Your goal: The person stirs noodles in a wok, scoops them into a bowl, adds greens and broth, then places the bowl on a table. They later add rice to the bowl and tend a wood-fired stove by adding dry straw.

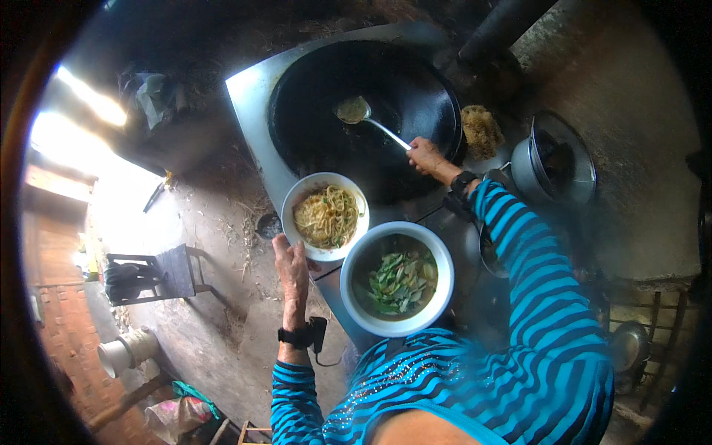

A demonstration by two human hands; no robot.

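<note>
My right hand (427,156) grips the handle of a metal ladle (384,129). Its bowl holds some yellowish food (352,110) and is over the inside of a large dark wok (328,72). With my left hand (292,261) I hold the lower left rim of a white bowl (289,208); the thumb lies near the rim and the other fingers are partly hidden. Noodles (336,217) with green bits fill that bowl, beside the wok's near edge. Closer to my body stands a larger white basin (445,278) with leafy greens (400,281) in liquid.
Right of the wok lie a brown fibrous scrubber (481,132) and a metal pot (523,167) with a wide basin (581,161). A dark stovepipe (500,28) rises behind. On the floor to the left are a wooden chair (175,271) and a pale bucket (117,356).
</note>
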